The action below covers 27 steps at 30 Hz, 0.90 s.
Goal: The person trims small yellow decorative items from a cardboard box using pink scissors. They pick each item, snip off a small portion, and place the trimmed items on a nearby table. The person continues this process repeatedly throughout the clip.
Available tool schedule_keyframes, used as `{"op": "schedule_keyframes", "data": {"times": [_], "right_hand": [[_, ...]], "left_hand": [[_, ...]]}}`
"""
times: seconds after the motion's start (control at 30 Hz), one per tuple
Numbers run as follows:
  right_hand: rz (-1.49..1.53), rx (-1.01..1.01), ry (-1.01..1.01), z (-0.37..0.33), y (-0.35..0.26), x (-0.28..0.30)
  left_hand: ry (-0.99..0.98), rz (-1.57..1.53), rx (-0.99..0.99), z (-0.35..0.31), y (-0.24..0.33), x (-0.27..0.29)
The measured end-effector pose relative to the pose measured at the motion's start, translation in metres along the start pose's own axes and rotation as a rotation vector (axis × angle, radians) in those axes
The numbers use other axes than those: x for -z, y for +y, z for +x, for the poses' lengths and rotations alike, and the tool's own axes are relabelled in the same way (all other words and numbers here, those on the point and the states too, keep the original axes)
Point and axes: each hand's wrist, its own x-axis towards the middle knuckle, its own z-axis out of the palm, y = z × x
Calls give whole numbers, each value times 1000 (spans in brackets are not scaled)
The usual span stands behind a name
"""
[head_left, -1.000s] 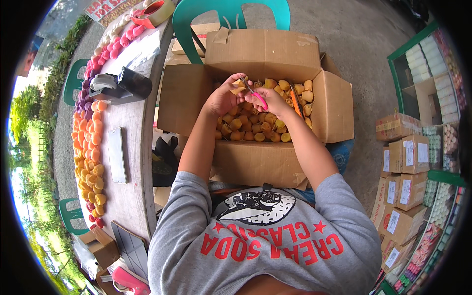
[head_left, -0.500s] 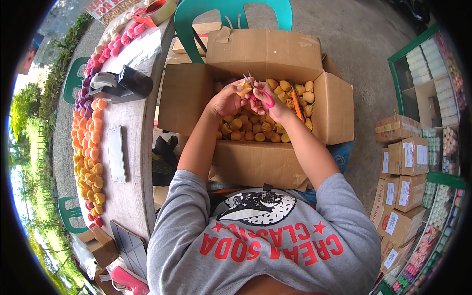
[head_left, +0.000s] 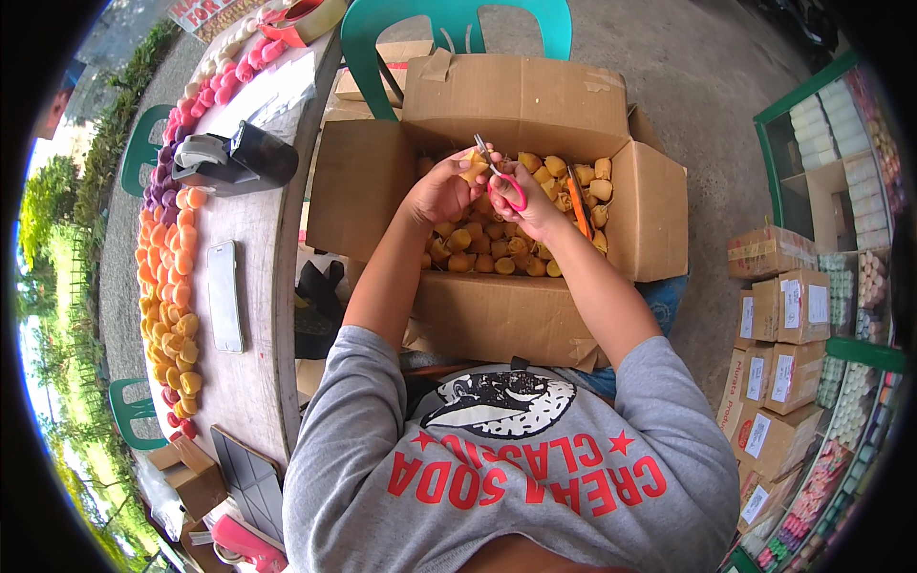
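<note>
Over an open cardboard box, my left hand pinches a small yellow-orange piece, shaped like a flower bud, though fingers cover part of it. My right hand grips pink-handled scissors by their loops, blades pointing up beside that piece. The box holds many similar yellow-orange pieces, some with thin strands sticking out. An orange tool with a dark tip, perhaps a cutter, lies on them to the right of my right hand.
At left, a long table bears a phone, a black tape dispenser and rows of coloured pieces. A teal chair stands beyond the box. Stacked cartons and a green-framed shelf are at right.
The scissors have turned and come slightly away from the yellow-orange piece, their blades now showing more clearly. My right hand has shifted a little; the left stays almost in place.
</note>
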Motion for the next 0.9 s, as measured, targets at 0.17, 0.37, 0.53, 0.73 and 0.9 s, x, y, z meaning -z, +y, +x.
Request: {"op": "schedule_keyframes", "data": {"times": [0.17,0.37,0.53,0.73,0.9], "right_hand": [[-129,-8,201,2,-5,4],[-1210,58,587,8,3,30],[-1250,-115,455,5,8,32],[-1284,-162,357,5,4,29],[-1268,-166,322,5,7,35]], "left_hand": [[-4,88,136,1,-5,2],[340,1068,449,5,-26,19],[625,1073,391,19,-27,45],[878,1738,-133,25,-41,69],[774,1977,-2,32,-48,72]]}}
